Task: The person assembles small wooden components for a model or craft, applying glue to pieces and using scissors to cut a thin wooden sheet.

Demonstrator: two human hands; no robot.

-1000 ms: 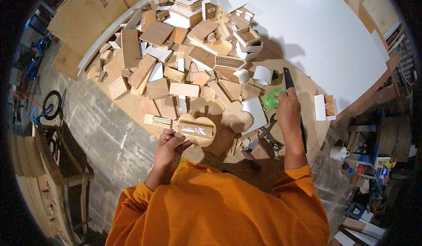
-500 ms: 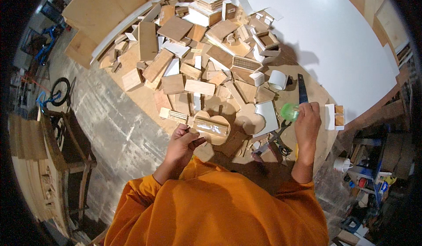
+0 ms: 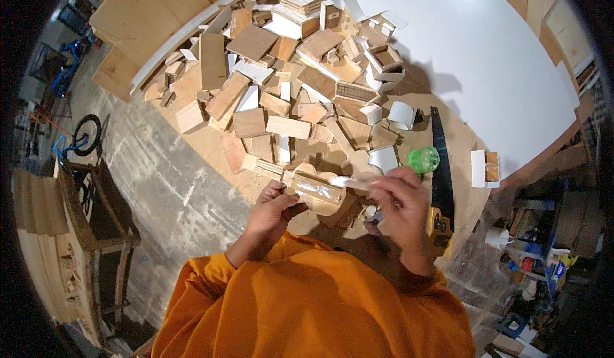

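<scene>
My left hand (image 3: 272, 212) is closed on a small guitar-shaped wooden piece (image 3: 313, 206), gripping it where the neck meets the body. Wet white glue (image 3: 314, 190) lies in streaks along the strip on its body. My right hand (image 3: 403, 198), somewhat blurred, pinches a thin stick (image 3: 361, 183). Its white-coated tip is over the right end of the glued strip; whether it touches cannot be made out. A green translucent pot (image 3: 423, 159) stands just beyond the right hand. My right hand and forearm hide part of the table there.
A heap of wooden blocks and offcuts (image 3: 265, 124) covers the table's middle and far left. To the right lie a handsaw (image 3: 441, 179) with a yellow handle and a small white-and-brown box (image 3: 485, 168). A white cup (image 3: 401, 115) lies near the saw's tip. A white panel (image 3: 499, 51) stretches behind.
My right hand has moved left and nearer from beside the green pot, bringing the stick over the guitar-shaped piece. The left hand and piece have shifted slightly right. The scissors are now hidden.
</scene>
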